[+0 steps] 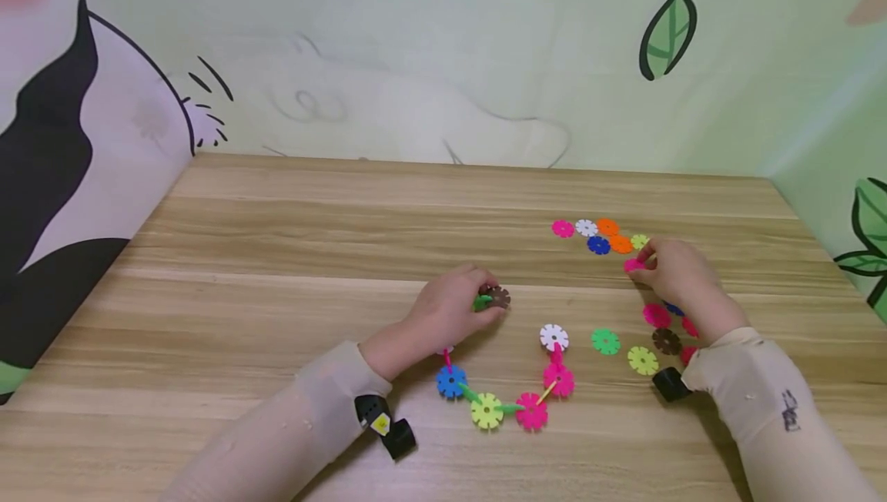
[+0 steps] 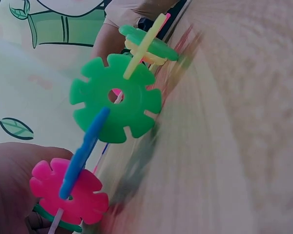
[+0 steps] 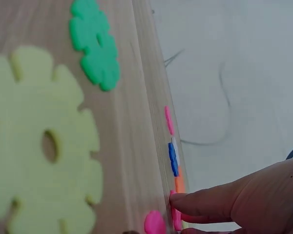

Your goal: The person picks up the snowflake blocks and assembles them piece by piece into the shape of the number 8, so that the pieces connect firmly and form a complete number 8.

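On the wooden table [image 1: 291, 309] lies a curved chain of snowflake discs [image 1: 509, 402]: white, pink, pink, yellow and blue, joined edge to edge. My left hand [image 1: 488, 303] holds the chain's upper left end, gripping a brown disc [image 1: 499, 297] and a green disc [image 1: 481, 302]. In the left wrist view the chain runs away from my hand [image 2: 10, 187]: a pink disc [image 2: 68, 192], a blue one on edge, a green disc [image 2: 115, 97]. My right hand [image 1: 640, 265] pinches a pink disc [image 1: 632, 264] lying on the table; the right wrist view shows a fingertip [image 3: 185, 201] on it.
Loose discs lie in a cluster [image 1: 599, 235] just beyond my right hand. More lie by my right wrist: green [image 1: 606, 341], yellow [image 1: 643, 360], brown [image 1: 667, 341], pink [image 1: 656, 315]. Illustrated walls [image 1: 416, 63] close the table at the back and on both sides.
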Demonstrator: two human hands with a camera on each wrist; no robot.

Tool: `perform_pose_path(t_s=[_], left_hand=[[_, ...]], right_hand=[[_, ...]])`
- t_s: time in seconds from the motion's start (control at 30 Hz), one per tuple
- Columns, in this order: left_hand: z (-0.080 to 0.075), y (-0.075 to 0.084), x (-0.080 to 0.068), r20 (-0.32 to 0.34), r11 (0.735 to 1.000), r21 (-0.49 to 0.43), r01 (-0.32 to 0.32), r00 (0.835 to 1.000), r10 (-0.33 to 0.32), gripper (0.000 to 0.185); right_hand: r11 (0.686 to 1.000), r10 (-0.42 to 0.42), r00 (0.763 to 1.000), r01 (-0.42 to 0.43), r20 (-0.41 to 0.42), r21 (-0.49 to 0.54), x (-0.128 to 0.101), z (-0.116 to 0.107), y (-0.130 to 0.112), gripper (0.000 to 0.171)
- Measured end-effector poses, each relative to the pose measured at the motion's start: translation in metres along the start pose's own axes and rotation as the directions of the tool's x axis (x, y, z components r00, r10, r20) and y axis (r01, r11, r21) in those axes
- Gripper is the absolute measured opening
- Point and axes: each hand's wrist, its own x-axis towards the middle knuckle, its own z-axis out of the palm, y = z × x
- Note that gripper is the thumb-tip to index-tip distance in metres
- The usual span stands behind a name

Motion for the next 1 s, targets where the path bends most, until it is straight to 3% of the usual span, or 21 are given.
perform_pose_path(t_s=[0.3, 0.5, 0.67, 1.0], left_hand=[[0.001, -0.001, 0.002, 0.002, 1.000, 0.013, -0.006, 1.000, 0.006, 0.036], [0.001, -0.002, 0.003, -0.002, 1.000, -0.006, -0.028, 1.000, 0.028, 0.034], [0.001, -0.002, 0.003, 0.009, 0.999, -0.032, -0.024, 1.000, 0.024, 0.035], [0.001, -0.003, 0.004, 0.027, 0.998, -0.050, -0.028, 0.999, 0.029, 0.037]], right_hand=[[0.992, -0.006, 1.000, 0.008, -0.016, 0.124, 0.001, 0.003, 0.007, 0.033], [0.978, -0.039, 0.992, 0.061, -0.117, 0.198, -0.002, 0.004, 0.006, 0.025], [0.972, -0.090, 0.974, 0.132, -0.210, 0.193, -0.008, 0.006, -0.005, 0.022], [0.896, -0.295, 0.917, 0.363, -0.269, 0.256, -0.015, 0.018, -0.050, 0.010]])
